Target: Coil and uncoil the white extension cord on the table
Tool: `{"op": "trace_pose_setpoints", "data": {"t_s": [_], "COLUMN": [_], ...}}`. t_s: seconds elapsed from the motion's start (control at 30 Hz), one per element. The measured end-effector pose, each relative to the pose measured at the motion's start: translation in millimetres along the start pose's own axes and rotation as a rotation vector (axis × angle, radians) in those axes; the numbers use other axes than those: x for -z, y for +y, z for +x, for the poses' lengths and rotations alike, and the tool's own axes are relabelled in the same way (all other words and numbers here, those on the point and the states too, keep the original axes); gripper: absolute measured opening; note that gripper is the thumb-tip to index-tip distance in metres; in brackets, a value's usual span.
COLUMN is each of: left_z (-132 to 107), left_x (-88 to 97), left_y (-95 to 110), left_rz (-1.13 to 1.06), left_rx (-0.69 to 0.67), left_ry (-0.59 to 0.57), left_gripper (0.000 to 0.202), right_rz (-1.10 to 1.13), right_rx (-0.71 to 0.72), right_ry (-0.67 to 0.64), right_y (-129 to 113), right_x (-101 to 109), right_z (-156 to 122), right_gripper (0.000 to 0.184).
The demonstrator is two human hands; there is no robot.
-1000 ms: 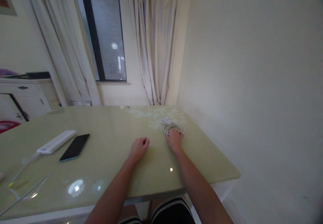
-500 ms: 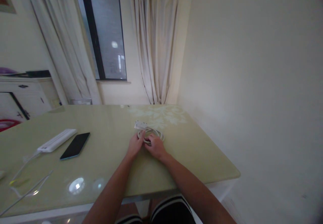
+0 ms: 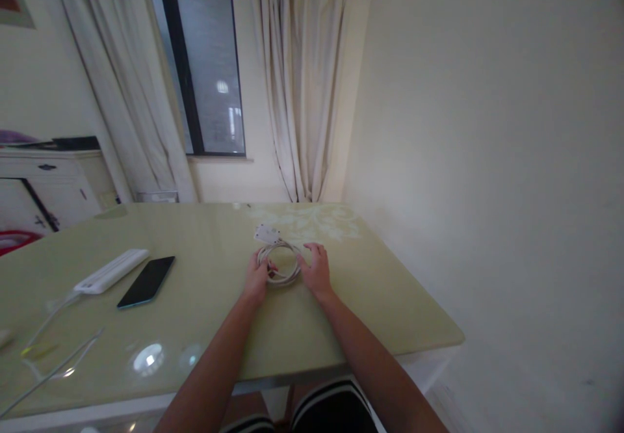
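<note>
A whitish cable (image 3: 283, 281) is wound into a round coil on the table in front of me. Just beyond it lies a white block (image 3: 268, 233) that looks like a power strip or socket, with the cable running up to it. My left hand (image 3: 254, 279) is closed around the coil's left side, the thumb inside the loop. At the right side of the coil, my right hand (image 3: 318, 272) has its fingers apart, with the thumb close to or touching the loop; contact is hard to tell.
To the left, a black phone (image 3: 147, 282) lies beside a long white power strip (image 3: 112, 272). Its white cord (image 3: 51, 314) trails toward the near left. The glossy table (image 3: 390, 303) meets a wall on the right; a curtained window (image 3: 209, 62) is behind.
My right hand has moved right, away from my left, and its fingers have opened. The coil has shifted slightly left and shows as a rounder ring; the white block has turned.
</note>
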State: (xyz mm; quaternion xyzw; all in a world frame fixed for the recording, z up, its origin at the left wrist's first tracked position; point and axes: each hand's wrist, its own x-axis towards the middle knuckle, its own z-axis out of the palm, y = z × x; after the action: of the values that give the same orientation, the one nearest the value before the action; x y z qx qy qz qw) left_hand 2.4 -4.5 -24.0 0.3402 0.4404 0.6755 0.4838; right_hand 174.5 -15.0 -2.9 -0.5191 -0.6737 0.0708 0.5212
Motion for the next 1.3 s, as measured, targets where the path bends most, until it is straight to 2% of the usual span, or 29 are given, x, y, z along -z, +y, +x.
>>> {"op": "trace_pose_setpoints", "data": {"t_s": [0.2, 0.33, 0.4, 0.5, 0.6, 0.73, 0.8, 0.93, 1.13, 1.3], "left_z": [-7, -12, -13, -13, -10, -3, -1, 0, 1, 9], "left_x": [-0.9, -2.9, -3.8, -4.7, -4.2, -0.2, 1.6, 1.7, 4.0, 14.2], "left_y": [13, 20, 21, 21, 21, 26, 28, 27, 21, 22], "left_rz": [0.045, 0.065, 0.061, 0.033, -0.098, -0.33, -0.383, -0.344, -0.186, -0.077], "left_rx": [-0.068, -0.056, -0.057, -0.052, -0.002, 0.141, 0.144, 0.042, -0.128, -0.228], "left_ry": [-0.045, -0.11, -0.106, -0.077, -0.039, 0.035, 0.088, 0.124, 0.133, 0.325], "left_gripper": [0.069, 0.076, 0.076, 0.072, 0.06, 0.034, 0.027, 0.039, 0.056, 0.049], "right_rz": [0.061, 0.109, 0.095, 0.062, 0.03, 0.112, 0.209, 0.47, 0.743, 0.769], "right_rx": [-0.167, -0.154, -0.143, -0.178, -0.225, -0.312, -0.356, -0.446, -0.465, -0.396], "right_ry": [-0.098, -0.172, -0.181, -0.192, -0.169, -0.074, -0.007, 0.206, 0.457, 0.651], "right_y": [19, 14, 10, 7, 7, 12, 17, 30, 50, 60], "right_x": [-3, -2, -1, 0, -2, -7, -8, -1, 29, 48], "right_z": [5, 4, 3, 2, 1, 3, 7, 20, 38, 46], "right_gripper": [0.049, 0.029, 0.02, 0.021, 0.023, 0.026, 0.027, 0.038, 0.051, 0.05]}}
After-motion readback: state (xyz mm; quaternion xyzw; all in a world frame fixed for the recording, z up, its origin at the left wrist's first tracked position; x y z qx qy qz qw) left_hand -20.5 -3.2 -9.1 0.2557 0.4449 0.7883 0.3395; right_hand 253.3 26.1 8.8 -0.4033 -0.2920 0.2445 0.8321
